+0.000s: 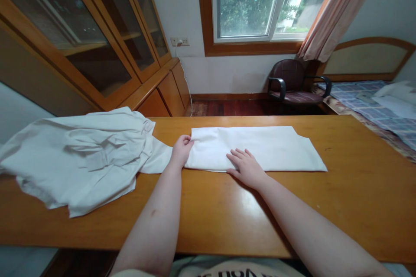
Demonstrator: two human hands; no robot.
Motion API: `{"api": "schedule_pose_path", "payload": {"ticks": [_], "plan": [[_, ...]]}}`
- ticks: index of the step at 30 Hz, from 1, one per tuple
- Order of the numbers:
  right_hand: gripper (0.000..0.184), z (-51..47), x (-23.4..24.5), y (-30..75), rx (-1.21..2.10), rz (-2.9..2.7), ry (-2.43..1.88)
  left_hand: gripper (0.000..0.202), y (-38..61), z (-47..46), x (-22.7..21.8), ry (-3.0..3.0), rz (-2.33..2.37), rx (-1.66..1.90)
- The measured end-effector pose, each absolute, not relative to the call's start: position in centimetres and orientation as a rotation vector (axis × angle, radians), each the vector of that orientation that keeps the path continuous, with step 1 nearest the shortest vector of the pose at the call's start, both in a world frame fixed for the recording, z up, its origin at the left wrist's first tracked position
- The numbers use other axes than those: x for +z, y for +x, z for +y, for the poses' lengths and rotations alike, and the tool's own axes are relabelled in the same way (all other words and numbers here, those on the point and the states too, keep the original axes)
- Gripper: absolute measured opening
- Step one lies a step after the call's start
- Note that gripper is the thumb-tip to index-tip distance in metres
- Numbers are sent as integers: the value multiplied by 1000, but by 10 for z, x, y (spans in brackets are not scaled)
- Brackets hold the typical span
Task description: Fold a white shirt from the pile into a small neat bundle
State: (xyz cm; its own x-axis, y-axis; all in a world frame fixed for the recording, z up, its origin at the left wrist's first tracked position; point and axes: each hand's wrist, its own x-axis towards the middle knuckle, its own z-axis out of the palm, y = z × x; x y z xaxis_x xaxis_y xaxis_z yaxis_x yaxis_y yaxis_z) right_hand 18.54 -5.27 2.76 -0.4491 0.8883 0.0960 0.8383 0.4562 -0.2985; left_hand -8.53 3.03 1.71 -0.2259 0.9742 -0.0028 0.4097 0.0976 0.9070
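A white garment (273, 149), folded into a long flat strip, lies across the middle of the table; its exact kind is unclear. At its left end my left hand (182, 149) pinches the edge between thumb and fingers. My right hand (248, 169) rests flat on the near side of the strip, fingers spread, holding nothing. The strip's right end is slanted, with a notch at the far corner. To the left, a crumpled pile of white cloth (81, 160) is spread loosely, and one flap of it reaches close to my left hand.
Everything lies on a wooden table (221, 212). Beyond it stand a glass-door cabinet (143, 86) at left and a dark red armchair (290, 80) under the window (247, 4). A bed (386, 99) with checked bedding is at right. A white cord (185, 78) hangs from the wall outlet.
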Motion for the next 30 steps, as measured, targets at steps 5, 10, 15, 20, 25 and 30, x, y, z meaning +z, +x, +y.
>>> {"api": "schedule_pose_path", "payload": {"ticks": [5,10,15,20,25,30], "plan": [[56,-53,28,186,304,-2472,-1487,47,-86,28,13,1300,1737,1060],[56,-53,28,185,305,-2469,-1484,56,-67,13,26,1991,2147,743],[55,-53,28,185,305,-2464,-1494,54,-42,9,23,2465,1867,307],[56,-53,26,186,319,-2465,-1487,71,-40,18,3,2268,2087,119],[54,-54,28,182,389,-2429,-1456,77,-40,20,0,2212,2131,107],[46,-56,73,230,271,-1886,-1505,77,-40,20,2,2217,2127,103]]}}
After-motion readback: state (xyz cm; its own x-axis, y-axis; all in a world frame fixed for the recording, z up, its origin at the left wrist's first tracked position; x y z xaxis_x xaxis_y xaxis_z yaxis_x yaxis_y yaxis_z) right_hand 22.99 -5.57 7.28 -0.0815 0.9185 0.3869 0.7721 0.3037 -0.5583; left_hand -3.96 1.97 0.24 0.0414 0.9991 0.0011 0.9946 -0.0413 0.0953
